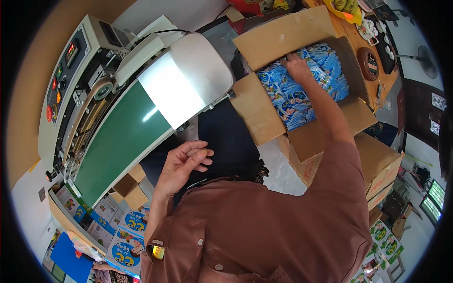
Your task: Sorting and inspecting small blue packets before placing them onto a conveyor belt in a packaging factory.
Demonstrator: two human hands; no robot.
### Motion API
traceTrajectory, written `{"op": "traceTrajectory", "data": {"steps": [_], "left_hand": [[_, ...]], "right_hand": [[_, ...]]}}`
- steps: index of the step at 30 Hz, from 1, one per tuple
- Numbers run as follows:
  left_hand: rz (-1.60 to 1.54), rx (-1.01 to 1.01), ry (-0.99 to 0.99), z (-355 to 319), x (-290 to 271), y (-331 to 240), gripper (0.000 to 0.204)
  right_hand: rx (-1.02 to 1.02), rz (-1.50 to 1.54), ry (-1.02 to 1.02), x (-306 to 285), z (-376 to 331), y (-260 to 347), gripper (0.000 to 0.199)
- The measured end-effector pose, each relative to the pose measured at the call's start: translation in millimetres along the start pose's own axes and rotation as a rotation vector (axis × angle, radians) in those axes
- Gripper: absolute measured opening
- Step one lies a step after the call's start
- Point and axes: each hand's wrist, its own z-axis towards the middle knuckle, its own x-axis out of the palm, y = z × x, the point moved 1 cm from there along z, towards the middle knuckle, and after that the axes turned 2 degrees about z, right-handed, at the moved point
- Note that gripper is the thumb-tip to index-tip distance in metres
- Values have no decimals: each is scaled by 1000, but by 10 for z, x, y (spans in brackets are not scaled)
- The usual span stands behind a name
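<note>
My right hand [299, 70] reaches into an open cardboard box [262, 115] at the right and touches the blue printed plastic packets [293, 99] that fill it. Its fingers are bent a little and spread over the packets near the far left corner; none is lifted. My left hand [187, 162] hovers above my lap, close to the near edge of the machine's green conveyor belt [123, 134]. Loosely curled, with gaps between the fingers, it is open and holds nothing. Smooth metal forms the plate [181, 70] at the belt's far end, and no packet lies on either.
Along the left stands a band sealing machine [71, 89] with buttons and rollers. Another closed carton [377, 158] sits right of the open box. Printed boxes [127, 245] are stacked at lower left. A wooden table [377, 87] holds a round brown container [367, 63].
</note>
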Motion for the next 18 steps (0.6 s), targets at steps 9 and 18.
{"op": "traceTrajectory", "data": {"steps": [9,18], "left_hand": [[-9,24,32,75,52,-11,32],[144,236,115,284,435,-263,39]], "right_hand": [[-132,161,-104,-268,-181,-169,30],[-63,329,-108,-1410,-606,-176,29]]}}
